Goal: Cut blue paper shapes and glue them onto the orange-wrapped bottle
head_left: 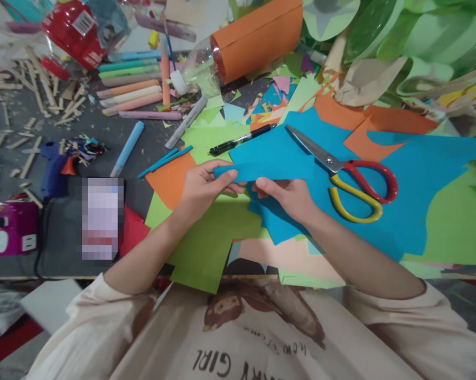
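A narrow strip of blue paper (275,172) stretches between my two hands, above the table. My left hand (208,184) pinches its left end between thumb and fingers. Along the strip's lower edge, the thumb and fingers of my right hand (283,194) grip it. Beneath lies a large blue paper sheet (392,232) with a jagged edge, over green paper (206,248). Scissors (333,166) with one red and one yellow handle rest on the blue sheet, right of my right hand. A black pen (241,139) lies just beyond the strip, and thin rolled blue paper sticks (164,161) lie to the left.
An orange-wrapped plastic bottle (257,39) lies at the back among paper scraps. Several markers (132,97), wooden sticks (35,79) and a blue glue gun (55,166) are on the left. A phone-like blurred rectangle (102,217) and a purple box (10,229) sit near the front edge.
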Demonstrator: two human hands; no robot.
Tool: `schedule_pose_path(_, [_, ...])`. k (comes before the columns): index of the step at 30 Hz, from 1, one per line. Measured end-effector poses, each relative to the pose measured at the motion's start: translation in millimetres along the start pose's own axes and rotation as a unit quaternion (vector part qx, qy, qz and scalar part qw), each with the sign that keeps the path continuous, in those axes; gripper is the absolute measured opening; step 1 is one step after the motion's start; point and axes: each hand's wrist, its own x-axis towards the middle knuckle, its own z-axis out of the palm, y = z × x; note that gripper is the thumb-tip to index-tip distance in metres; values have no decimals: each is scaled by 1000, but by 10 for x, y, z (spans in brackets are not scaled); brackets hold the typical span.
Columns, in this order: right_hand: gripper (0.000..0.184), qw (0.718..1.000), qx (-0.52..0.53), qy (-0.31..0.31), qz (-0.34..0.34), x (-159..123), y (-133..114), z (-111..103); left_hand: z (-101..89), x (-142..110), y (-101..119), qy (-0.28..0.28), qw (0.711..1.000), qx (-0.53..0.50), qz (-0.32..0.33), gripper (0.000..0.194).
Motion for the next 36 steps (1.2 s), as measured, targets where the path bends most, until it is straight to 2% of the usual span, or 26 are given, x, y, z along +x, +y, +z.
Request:
schedule_pose_path(3, [33,998,31,-41,-18,31,27,-11,-27,13,7,30,1000,2,2,44])
schedule_pose_path(5, [29,998,53,-35,-23,51,23,-17,-31,11,16,38,999,7,4,44])
schedule_pose_path(9, [32,995,85,-13,-40,66,6,-17,-19,4,24,31,999,4,14,43])
schedule_pose_path(13, [36,991,105,-21,-84,54,-15,-8,-14,9,5,24,999,12,26,44])
schedule_pose_path(17, [46,990,85,-54,-102,51,-19,-6,-12,13,-17,8,998,35,60,45])
schedule_pose_path(25, [50,990,55,-84,-95,60,1,-8,-25,-19,-24,13,985,134,110,46])
schedule_pose_path(36, [54,989,-2,-106,-101,44,24,-15,46,-74,-5,-26,995,58,72,45])
